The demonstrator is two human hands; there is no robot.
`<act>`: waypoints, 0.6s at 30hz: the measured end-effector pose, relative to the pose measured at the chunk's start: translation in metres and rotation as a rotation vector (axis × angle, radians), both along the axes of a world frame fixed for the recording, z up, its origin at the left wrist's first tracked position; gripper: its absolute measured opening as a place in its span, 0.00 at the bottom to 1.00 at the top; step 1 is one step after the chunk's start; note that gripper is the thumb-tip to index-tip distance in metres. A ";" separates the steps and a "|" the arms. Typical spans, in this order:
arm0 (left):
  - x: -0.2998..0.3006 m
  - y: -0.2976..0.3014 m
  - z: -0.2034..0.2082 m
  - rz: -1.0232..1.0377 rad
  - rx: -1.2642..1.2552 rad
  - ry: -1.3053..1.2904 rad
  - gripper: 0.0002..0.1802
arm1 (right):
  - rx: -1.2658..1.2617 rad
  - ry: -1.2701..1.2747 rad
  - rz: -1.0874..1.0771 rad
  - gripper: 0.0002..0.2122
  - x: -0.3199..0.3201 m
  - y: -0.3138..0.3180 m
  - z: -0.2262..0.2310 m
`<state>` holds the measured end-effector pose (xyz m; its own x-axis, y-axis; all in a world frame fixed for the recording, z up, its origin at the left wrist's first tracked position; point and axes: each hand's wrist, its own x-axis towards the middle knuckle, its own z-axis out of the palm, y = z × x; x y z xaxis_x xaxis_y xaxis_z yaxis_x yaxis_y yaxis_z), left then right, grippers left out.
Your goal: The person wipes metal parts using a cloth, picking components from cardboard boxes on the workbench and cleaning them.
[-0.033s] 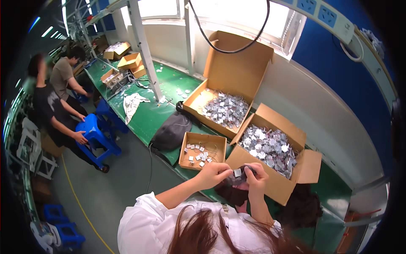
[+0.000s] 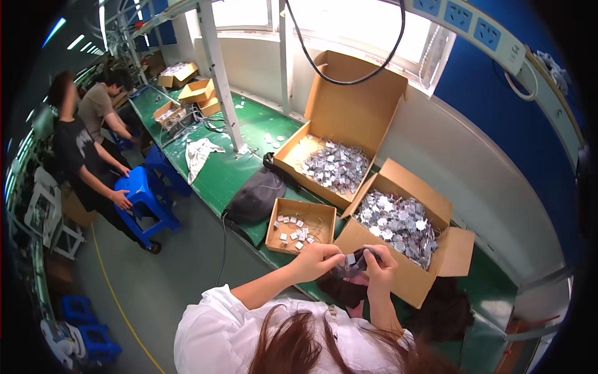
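Note:
My left hand [image 2: 316, 260] and my right hand [image 2: 381, 267] are held together in front of my chest, both pinching a small dark part [image 2: 350, 264] with a silvery square piece on it. Just beyond my hands, a shallow cardboard box [image 2: 324, 215] holds a few small silver pieces. To its right, an open carton [image 2: 398, 181] is heaped with silvery square pieces. A larger open carton [image 2: 349, 106] behind them holds more of the same.
The cartons sit on a long green workbench [image 2: 218, 174], along with a dark bag [image 2: 255, 196] and a white cloth [image 2: 199, 153]. On the left, two other people stand by a blue stool [image 2: 144, 194]. A black cable [image 2: 349, 78] hangs overhead.

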<state>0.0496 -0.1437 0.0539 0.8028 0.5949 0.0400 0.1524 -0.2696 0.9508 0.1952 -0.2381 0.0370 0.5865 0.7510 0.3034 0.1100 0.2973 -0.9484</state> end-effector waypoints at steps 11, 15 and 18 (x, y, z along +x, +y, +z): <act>-0.005 0.000 -0.018 0.001 0.057 -0.083 0.11 | -0.186 0.533 0.458 0.13 -0.007 -0.006 0.009; -0.009 -0.001 -0.015 -0.031 0.053 -0.098 0.10 | -0.203 0.672 0.554 0.11 0.001 -0.007 0.005; -0.009 -0.004 -0.013 -0.043 0.104 -0.126 0.09 | -0.476 0.293 0.415 0.09 -0.003 -0.008 0.001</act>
